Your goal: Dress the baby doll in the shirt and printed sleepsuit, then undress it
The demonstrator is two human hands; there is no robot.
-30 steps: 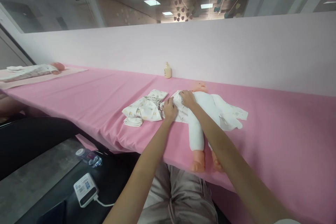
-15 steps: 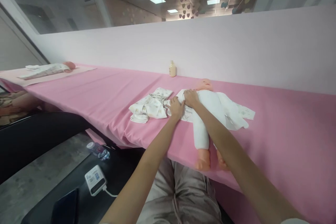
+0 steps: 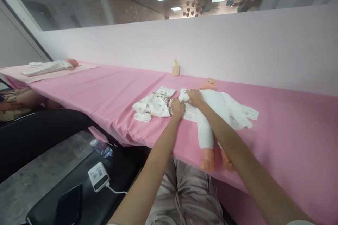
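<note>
The left hand (image 3: pixel 177 108), flatter a moment earlier, now curls its fingers, and a rounded fold of white cloth (image 3: pixel 183 96) stands plainer beside the right hand (image 3: pixel 195 97); the work, I judge, centres on that side of the doll (image 3: pixel 218 102). Both hands touch cloth; whether either grip is closed on it cannot be told from here. The doll, white-bodied, lies on its back on the pink-covered table (image 3: pixel 285 130), head (image 3: pixel 210 83) towards the wall (image 3: pixel 118 45), bare feet (image 3: pixel 207 158) at the near edge; a pale garment (image 3: pixel 239 117) spreads beside it, one pattern-cuffed sleeve (image 3: pixel 250 112) reaching right.
</note>
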